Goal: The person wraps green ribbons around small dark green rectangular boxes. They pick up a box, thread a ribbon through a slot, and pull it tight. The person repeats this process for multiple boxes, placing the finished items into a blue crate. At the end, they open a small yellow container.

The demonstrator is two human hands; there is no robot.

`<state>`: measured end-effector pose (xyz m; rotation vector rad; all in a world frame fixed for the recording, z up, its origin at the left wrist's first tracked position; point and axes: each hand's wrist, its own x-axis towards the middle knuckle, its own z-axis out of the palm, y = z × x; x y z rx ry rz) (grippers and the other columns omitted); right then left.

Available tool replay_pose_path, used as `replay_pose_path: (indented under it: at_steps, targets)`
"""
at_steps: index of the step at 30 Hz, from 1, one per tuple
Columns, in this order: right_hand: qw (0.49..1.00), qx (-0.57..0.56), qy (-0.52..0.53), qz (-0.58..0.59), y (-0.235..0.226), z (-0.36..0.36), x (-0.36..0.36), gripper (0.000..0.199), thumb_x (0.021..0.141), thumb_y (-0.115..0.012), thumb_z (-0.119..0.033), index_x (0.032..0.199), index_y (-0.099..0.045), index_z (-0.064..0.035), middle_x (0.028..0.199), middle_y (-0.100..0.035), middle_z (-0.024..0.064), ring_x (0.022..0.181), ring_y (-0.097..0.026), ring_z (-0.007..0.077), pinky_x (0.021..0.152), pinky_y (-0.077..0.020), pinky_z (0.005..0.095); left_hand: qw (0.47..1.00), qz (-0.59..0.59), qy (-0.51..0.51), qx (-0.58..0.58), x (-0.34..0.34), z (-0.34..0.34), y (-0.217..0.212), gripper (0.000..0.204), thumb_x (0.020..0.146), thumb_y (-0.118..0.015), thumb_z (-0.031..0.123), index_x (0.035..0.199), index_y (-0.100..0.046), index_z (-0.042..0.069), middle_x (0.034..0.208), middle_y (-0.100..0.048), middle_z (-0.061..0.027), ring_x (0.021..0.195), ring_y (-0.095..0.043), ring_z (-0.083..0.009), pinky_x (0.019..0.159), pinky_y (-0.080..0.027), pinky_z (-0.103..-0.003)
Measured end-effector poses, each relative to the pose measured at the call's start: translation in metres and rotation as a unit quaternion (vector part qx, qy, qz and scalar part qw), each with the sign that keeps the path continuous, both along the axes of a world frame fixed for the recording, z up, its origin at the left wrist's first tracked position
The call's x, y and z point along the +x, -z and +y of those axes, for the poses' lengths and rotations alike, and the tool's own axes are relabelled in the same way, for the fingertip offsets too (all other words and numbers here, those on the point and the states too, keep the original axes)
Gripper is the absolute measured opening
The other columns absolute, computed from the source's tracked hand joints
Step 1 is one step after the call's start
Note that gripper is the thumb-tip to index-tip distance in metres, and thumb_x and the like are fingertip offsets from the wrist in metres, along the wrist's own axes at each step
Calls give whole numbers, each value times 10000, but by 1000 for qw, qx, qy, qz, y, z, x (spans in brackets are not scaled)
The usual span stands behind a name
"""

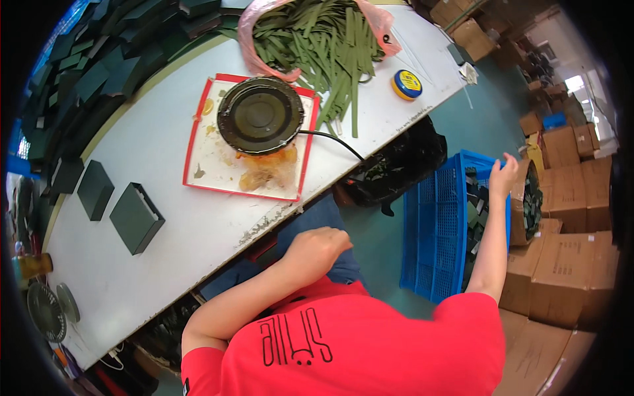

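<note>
My left hand (315, 251) is curled into a loose fist over my lap, in front of the table edge. The inside of its fingers is hidden, so I cannot make out anything in it. Stretched out to the right, my right hand (504, 177) is at the far rim of a blue plastic basket (432, 231), its fingers apart and nothing visible between them. Small dark green pieces (477, 214) fill the basket under my right forearm. On the table, a round black hot plate (261, 113) stands on a glue-stained white tray with a red rim (246, 191).
Two dark green boxes (137, 218) (96, 190) stand on the white table (165, 277), with many more piled behind. A pink plastic bag (247, 39) spills green strips (317, 39). Beside it sits a blue-and-yellow tin (407, 85). Cardboard cartons (555, 264) are stacked right of the basket.
</note>
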<state>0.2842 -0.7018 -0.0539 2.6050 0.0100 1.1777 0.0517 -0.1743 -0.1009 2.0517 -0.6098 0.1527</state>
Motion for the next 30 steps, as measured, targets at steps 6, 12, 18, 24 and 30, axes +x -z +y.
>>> replay_pose_path:
  at_steps: [6, 12, 18, 24, 30]
  targets:
    - [841, 437, -207, 245, -39, 222, -22, 161, 969, -669, -162, 1062, -710, -38, 767, -665, 30, 669, -601, 110, 627, -498, 290, 979, 81, 74, 170, -4, 9, -17, 351, 828, -714, 82, 1176, -664, 70, 1240, -628, -167, 1125, -623, -347, 937, -519, -422]
    - [803, 145, -514, 265, -42, 328, -28, 205, 838, -684, 15, 1037, -681, -35, 1006, -692, 108, 934, -656, 304, 793, -546, 382, 995, -40, -60, 72, -29, 84, -86, 250, 823, -639, 3, 1066, -696, 32, 1211, -657, -145, 1099, -633, -349, 955, -492, -436]
    - [746, 92, -589, 298, -35, 386, -1, 236, 794, -705, -13, 1025, -681, -58, 984, -676, 66, 957, -614, 276, 844, -531, 378, 870, -9, -408, 275, -59, 215, -81, 605, 782, -735, 75, 1358, -552, 54, 1432, -526, -147, 1364, -436, -368, 1150, -317, -514]
    - [721, 4, -613, 324, -17, 411, 7, 198, 772, -727, -29, 952, -652, -61, 958, -660, 61, 930, -595, 272, 814, -524, 372, 840, 107, -440, 300, -73, 244, -84, 848, 694, -817, 190, 1453, -458, 74, 1523, -410, -156, 1405, -347, -367, 1159, -299, -494]
    - [747, 7, -577, 330, -9, 410, 11, 124, 832, -699, -98, 935, -640, -63, 926, -647, 70, 970, -588, 283, 834, -515, 384, 846, 136, -442, 265, -68, 219, -86, 874, 658, -822, 184, 1448, -462, 77, 1470, -445, -169, 1333, -398, -377, 1128, -317, -472]
